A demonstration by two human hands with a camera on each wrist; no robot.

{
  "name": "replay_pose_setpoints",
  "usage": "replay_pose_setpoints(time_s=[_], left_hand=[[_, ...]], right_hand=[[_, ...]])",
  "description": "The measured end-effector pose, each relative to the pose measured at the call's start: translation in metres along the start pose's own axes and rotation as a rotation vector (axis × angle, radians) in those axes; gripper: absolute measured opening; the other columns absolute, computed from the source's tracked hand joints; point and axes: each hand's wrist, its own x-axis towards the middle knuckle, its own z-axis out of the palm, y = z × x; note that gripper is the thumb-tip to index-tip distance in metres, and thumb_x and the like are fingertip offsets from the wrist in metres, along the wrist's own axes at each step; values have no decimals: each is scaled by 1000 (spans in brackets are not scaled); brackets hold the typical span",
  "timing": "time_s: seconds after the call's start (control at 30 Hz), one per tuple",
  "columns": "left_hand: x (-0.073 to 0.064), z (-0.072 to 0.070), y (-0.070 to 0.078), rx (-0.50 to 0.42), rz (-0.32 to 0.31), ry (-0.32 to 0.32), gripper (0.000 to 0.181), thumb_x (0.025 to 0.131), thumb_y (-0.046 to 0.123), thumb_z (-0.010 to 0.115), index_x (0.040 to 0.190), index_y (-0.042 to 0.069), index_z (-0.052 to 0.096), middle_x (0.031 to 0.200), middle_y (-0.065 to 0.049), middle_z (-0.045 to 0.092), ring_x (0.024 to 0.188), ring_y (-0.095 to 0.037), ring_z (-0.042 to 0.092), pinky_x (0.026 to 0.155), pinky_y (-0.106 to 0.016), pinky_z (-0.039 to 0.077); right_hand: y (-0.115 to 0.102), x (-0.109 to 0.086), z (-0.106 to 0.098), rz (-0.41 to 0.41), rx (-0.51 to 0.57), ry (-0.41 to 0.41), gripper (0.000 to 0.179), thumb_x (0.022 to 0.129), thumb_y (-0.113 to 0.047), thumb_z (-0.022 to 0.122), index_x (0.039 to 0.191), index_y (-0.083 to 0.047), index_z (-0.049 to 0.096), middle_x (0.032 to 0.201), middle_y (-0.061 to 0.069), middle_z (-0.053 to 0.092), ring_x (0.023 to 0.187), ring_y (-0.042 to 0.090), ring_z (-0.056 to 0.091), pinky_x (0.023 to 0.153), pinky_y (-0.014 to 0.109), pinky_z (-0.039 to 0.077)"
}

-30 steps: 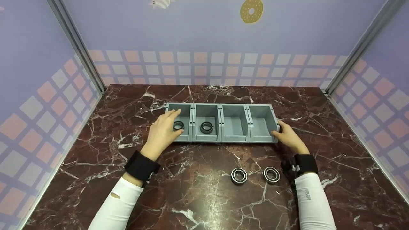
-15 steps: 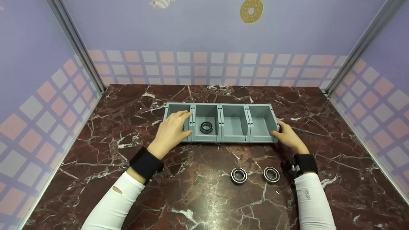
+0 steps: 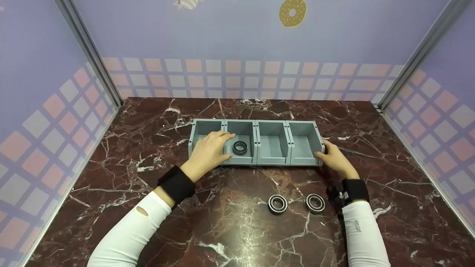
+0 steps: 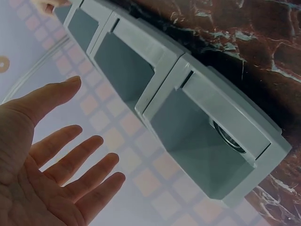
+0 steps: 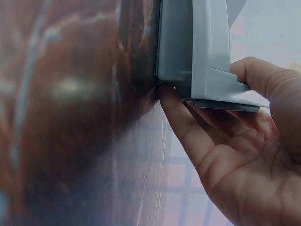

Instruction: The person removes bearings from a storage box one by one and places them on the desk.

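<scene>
A row of grey plastic storage bins (image 3: 272, 161) stands joined side by side on the table. My left hand (image 3: 207, 152) hovers over the leftmost bins with fingers spread and nothing in them; the left wrist view shows its palm and separated fingertips apart from the bins. My right hand (image 3: 336, 159) grips the outer wall of the rightmost bin, thumb inside and fingers outside and beneath, as the right wrist view shows. One ball bearing (image 3: 240, 152) lies in the second bin from the left. Another bearing (image 4: 229, 137) sits in the leftmost bin, hidden behind my left hand in the head view.
Two more bearings, a left one (image 3: 277, 211) and a right one (image 3: 315, 211), lie flat on the dark red marbled table (image 3: 230, 230) in front of the bins. Purple panels with a checkered band (image 3: 237, 44) enclose the back and both sides.
My left hand has moved right from over the leftmost bin to the divider beside the second bin, covering the leftmost bearing in the head view. The right hand and bins stay still.
</scene>
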Motion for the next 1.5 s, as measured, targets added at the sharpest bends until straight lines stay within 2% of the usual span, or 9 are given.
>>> replay_pose_setpoints(time_s=[0.17, 0.37, 0.63, 0.83, 1.0, 1.3, 1.5], left_hand=[[5, 7, 6, 47, 38, -37, 58, 87, 17, 85, 139, 3, 63, 136, -17, 64, 123, -37, 61, 90, -50, 56], [13, 14, 13, 44, 63, -65, 58, 87, 15, 84, 140, 1, 62, 135, -18, 64, 121, -37, 61, 91, -49, 56], [27, 18, 19, 61, 82, -83, 57, 89, 14, 82, 141, 3, 62, 133, -18, 64, 119, -37, 62, 85, -51, 57], [34, 23, 22, 73, 94, -100, 55, 88, 12, 82, 139, 1, 63, 132, -19, 64, 118, -38, 62, 86, -53, 57], [41, 28, 22, 78, 82, -111, 54, 88, 11, 83, 138, 1, 64, 131, -20, 65, 117, -39, 61, 87, -53, 56], [55, 39, 18, 125, 18, -169, 51, 92, 13, 80, 139, 3, 64, 129, -19, 65, 115, -38, 62, 91, -51, 55], [62, 44, 17, 138, -25, -206, 50, 93, 13, 78, 140, 4, 64, 127, -19, 65, 114, -38, 62, 90, -51, 55]], right_hand=[[1, 0, 0, -8, -6, 12, 50, 95, 8, 57, 142, 20, 43, 120, 35, 61, 92, 13, 60, 75, 18, 48], [3, -1, 0, -14, -5, 17, 50, 94, 10, 57, 142, 20, 43, 121, 36, 61, 91, 11, 60, 76, 18, 48], [2, 0, 0, -4, -1, 20, 49, 95, 11, 55, 142, 21, 43, 123, 36, 59, 96, 17, 59, 79, 17, 47], [1, 0, -1, 8, 25, 0, 52, 97, 9, 55, 145, 19, 40, 127, 37, 58, 99, 17, 61, 79, 18, 48], [-1, -1, -2, 16, 43, -12, 55, 97, 7, 56, 148, 19, 37, 129, 37, 57, 102, 22, 61, 79, 18, 49], [1, 0, 0, 16, 26, 0, 52, 97, 8, 56, 145, 19, 41, 127, 37, 58, 94, 10, 60, 80, 18, 48], [0, 0, 0, 15, 27, 5, 52, 96, 8, 56, 145, 19, 41, 127, 37, 58, 96, 13, 60, 80, 18, 48]])
